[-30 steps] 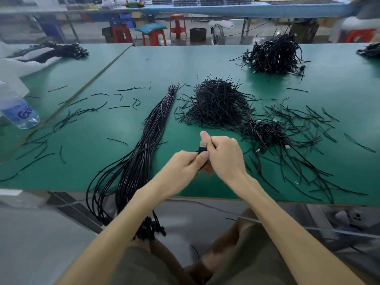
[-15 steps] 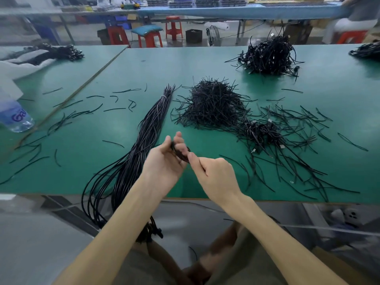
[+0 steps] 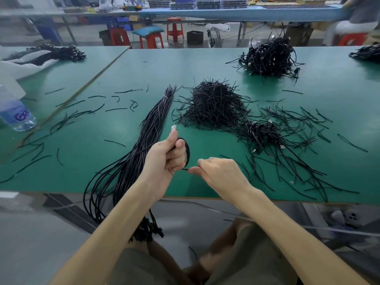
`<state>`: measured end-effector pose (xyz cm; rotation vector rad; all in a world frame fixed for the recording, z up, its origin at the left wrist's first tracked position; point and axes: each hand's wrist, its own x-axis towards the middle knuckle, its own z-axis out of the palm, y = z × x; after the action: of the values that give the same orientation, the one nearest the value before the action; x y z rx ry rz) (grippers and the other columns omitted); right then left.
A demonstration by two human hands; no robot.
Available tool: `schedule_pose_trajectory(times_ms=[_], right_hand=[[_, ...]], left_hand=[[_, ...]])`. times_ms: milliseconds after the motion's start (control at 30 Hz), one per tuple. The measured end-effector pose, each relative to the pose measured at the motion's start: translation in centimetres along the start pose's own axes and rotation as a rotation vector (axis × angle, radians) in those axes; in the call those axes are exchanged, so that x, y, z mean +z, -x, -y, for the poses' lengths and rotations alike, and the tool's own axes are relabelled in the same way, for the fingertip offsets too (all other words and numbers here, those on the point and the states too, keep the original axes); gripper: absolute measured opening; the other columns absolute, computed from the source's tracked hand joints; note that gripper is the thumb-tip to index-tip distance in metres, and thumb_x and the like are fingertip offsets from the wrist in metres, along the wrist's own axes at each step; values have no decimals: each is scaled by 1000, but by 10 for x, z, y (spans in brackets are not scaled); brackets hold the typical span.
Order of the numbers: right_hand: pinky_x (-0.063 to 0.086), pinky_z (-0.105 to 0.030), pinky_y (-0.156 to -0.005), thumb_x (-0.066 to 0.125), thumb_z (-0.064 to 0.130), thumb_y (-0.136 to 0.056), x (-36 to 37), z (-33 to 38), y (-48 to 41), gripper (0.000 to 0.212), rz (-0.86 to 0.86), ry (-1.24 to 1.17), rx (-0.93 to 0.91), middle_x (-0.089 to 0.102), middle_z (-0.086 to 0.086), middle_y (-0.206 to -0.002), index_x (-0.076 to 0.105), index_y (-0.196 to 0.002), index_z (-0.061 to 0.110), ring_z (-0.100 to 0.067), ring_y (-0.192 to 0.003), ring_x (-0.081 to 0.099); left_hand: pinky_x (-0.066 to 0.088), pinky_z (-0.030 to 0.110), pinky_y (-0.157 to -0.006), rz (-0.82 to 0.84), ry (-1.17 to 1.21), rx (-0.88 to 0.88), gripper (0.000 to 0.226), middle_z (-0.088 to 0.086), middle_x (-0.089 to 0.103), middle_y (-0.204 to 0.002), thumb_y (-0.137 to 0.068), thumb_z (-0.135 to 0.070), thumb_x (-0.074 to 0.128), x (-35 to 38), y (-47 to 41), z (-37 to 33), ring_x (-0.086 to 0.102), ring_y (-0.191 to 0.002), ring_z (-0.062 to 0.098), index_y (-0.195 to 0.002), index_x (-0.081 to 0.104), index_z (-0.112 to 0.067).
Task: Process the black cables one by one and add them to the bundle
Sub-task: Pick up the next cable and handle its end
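Two hands are held over the near edge of the table (image 3: 205, 64). A coiled cable (image 3: 187, 151) is gripped in the curled left hand (image 3: 166, 159), with its plug (image 3: 174, 127) sticking out on top, and its loose end is pinched by the right hand (image 3: 220, 173) just beside. The bundle (image 3: 144, 145) is laid left of the hands, from mid-table over the near edge. A heap of ties (image 3: 213, 105) is seen mid-table, a bottle (image 3: 16, 114) at the left edge.
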<state>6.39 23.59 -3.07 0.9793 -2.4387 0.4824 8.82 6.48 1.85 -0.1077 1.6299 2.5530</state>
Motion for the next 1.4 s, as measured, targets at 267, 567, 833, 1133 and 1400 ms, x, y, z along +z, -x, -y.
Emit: schedule_pose_trajectory(times_ms=[267,567,833,1133,1400], right_hand=[[52,-44,-77,43,-4,-88,-8,-5,1,48,410,-511,428,64,4,-71,59,-67,37,-27,-71,59],[38,-33,-88,51,27,-106,-16,1,-2,25,294,-197,426,59,1,-79,72,-94,23,-26,-88,50],[18,-37,-105,56,30,-104,-19,7,-1,18,299,-21,396,65,4,-106,66,-119,28,-15,-109,35],[38,-25,-102,76,20,-87,-19,40,-17,78,304,-630,474,51,3,-122,35,-153,17,-9,-103,50],[56,-25,-63,66,-5,-86,-8,24,-15,38,149,-964,627,74,1,-90,69,-117,17,-8,-77,67]], left_hand=[[44,35,-60,157,-1435,245,41,-4,61,-62,-106,-22,47,0,8,15,50,-54,12,-67,60,-24],[26,16,-49,142,-907,258,48,-15,43,-47,-108,-33,44,-1,3,19,32,-45,4,-63,53,-18],[29,23,-53,52,-375,179,40,-6,35,-57,-98,-46,47,-8,-2,22,29,-52,13,-75,53,-15],[51,26,-61,30,17,85,34,-1,53,-67,-96,-40,50,-3,-4,35,54,-61,16,-79,58,-12],[50,35,-65,178,-8,-7,24,12,74,-91,-98,-18,50,-6,1,32,68,-80,23,-103,64,1]])
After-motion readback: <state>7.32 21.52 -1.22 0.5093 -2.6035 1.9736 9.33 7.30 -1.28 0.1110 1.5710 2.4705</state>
